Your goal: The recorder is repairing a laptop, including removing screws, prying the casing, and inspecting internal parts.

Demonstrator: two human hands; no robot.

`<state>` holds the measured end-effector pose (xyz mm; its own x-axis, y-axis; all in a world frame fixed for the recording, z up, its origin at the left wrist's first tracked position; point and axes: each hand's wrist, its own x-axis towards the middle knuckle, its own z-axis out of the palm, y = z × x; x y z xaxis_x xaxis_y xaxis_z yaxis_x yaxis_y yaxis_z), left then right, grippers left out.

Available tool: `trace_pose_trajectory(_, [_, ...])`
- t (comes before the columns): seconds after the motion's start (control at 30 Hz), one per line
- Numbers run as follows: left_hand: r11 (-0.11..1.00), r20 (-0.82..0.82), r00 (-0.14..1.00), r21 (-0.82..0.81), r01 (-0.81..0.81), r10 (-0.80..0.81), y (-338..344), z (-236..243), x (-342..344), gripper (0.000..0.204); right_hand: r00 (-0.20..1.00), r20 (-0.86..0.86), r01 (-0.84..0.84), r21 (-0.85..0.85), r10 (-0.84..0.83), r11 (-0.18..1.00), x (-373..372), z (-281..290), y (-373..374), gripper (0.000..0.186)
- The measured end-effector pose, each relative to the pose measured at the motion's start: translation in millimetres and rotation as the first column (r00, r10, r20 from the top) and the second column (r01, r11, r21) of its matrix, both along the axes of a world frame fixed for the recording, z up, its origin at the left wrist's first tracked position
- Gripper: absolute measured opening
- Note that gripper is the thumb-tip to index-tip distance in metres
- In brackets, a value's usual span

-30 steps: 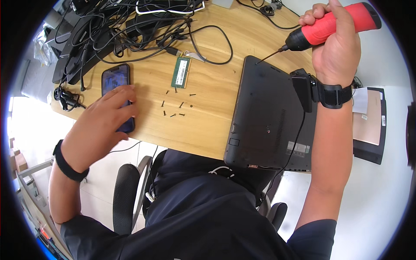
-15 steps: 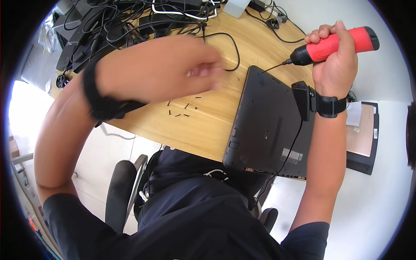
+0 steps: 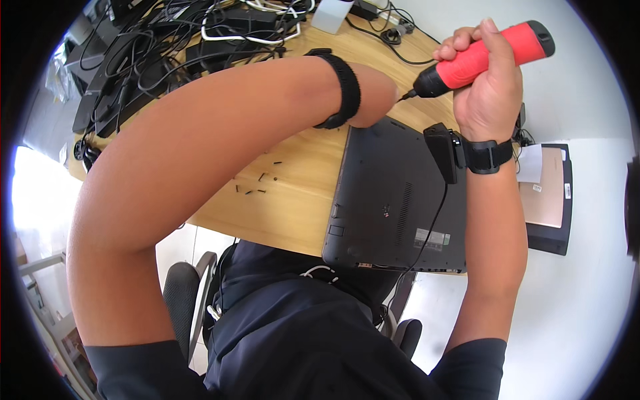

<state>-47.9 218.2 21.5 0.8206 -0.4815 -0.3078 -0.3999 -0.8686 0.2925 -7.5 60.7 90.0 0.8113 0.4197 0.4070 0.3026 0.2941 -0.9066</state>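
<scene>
My right hand (image 3: 490,93) is wrapped round a red and black electric screwdriver (image 3: 483,60), its bit slanting down toward the far left corner of a dark laptop (image 3: 373,180). The laptop lies with its underside up. My left hand (image 3: 375,93) is at that corner, close to the bit's tip. Its fingers are turned away and hidden, so what they hold, if anything, does not show. Several small dark screws (image 3: 261,177) lie loose on the wooden table (image 3: 293,217), left of the laptop.
A tangle of black cables and adapters (image 3: 160,53) covers the table's far left. A white box (image 3: 331,15) stands at the back. At the right lie a rose-gold laptop (image 3: 543,187) and a dark panel beneath it. A chair armrest (image 3: 181,300) is below the table edge.
My left hand has moved right, from above the loose screws to the laptop's far corner. The whole view has shifted slightly. My right hand keeps its hold on the electric screwdriver.
</scene>
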Motion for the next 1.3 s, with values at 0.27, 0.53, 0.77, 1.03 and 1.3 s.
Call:
trace_pose_trajectory(0.27, [0.998,0.036,0.998,-0.034,0.049,-0.048,4,-16,6,0.022,0.985,-0.029,-0.167,0.060,0.169,0.984,9,5,-24,0.023])
trace_pose_trajectory(0.53, [0.988,0.255,0.954,0.049,0.149,-0.157,6,-6,-8,0.013,0.902,0.417,0.292,-0.402,-0.110,0.868,10,42,-52,0.029])
trace_pose_trajectory(0.77, [0.996,0.136,0.990,-0.093,-0.008,0.021,94,37,-96,0.018,0.836,0.543,0.469,-0.784,0.083,0.406,36,-3,-68,0.040])
trace_pose_trajectory(1.03, [0.957,0.032,0.966,-0.145,-0.250,0.257,147,4,-177,0.011,0.933,0.273,0.264,-0.962,0.233,0.071,86,-64,-74,0.042])
trace_pose_trajectory(1.3, [0.948,0.063,0.962,-0.196,-0.250,0.266,146,-31,-182,0.014,0.940,0.267,0.279,-0.960,0.210,-0.032,94,-79,-68,0.041])
